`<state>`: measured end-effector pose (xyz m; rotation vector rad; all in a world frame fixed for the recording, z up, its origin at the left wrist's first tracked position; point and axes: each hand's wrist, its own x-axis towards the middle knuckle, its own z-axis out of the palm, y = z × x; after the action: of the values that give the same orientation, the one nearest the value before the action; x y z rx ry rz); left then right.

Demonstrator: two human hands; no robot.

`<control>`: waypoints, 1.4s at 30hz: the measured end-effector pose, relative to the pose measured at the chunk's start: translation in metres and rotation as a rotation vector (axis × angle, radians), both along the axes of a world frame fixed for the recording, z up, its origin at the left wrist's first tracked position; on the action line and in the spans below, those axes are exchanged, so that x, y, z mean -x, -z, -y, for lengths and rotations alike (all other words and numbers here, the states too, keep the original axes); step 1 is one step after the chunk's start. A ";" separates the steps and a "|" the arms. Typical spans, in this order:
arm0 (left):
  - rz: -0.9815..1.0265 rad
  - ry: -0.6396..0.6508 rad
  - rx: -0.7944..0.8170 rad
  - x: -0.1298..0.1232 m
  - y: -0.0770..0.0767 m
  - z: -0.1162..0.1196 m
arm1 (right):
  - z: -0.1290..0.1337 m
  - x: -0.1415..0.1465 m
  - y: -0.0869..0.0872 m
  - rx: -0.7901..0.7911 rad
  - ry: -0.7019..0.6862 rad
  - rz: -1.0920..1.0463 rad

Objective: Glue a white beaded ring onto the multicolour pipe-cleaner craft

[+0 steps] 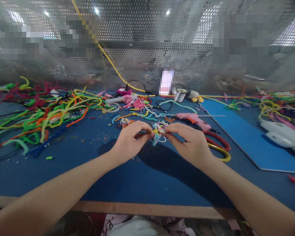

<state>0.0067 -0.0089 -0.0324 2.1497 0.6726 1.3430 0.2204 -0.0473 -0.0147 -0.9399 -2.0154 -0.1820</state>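
Observation:
Between my two hands, just above the table, is a small fuzzy multicoloured bundle [156, 132], apparently of twisted pipe cleaners in light blue, pink and yellow. My left hand [134, 139] pinches its left side with thumb and fingers. From the other side, my right hand [190, 141] grips it in a similar pinch. A second small multicoloured piece [126, 122] lies beyond my left fingers. Cut pipe cleaner lengths [142, 115] in orange, yellow and blue are strewn behind the bundle. A pink glue gun [195, 120] lies past my right hand.
Loose pipe cleaners [61, 111] heap on the left, more [277, 105] at the far right. Scissors with red and yellow handles [225, 154] lie beside my right wrist. Behind are a metal tin [180, 95] and an upright phone [166, 82]. A blue board [250, 141] lies right, with white glue guns [285, 134].

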 end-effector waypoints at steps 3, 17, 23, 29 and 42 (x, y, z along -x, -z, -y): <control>-0.043 0.012 -0.035 0.001 0.000 -0.003 | 0.002 0.001 0.002 -0.025 0.008 0.009; -0.053 0.033 -0.085 0.001 0.002 0.000 | 0.000 -0.002 0.002 0.023 -0.083 -0.001; -0.069 0.080 0.000 0.002 0.003 0.002 | 0.004 -0.001 0.002 0.025 -0.042 0.073; -0.045 0.208 0.132 0.005 0.002 -0.004 | 0.002 -0.004 0.003 0.006 -0.115 0.098; -0.074 0.233 0.157 0.005 -0.001 0.000 | 0.002 -0.002 0.005 -0.016 -0.179 0.133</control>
<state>0.0016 -0.0092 -0.0311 2.0860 0.5183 1.0577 0.2223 -0.0490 -0.0201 -0.7498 -2.2047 -0.1652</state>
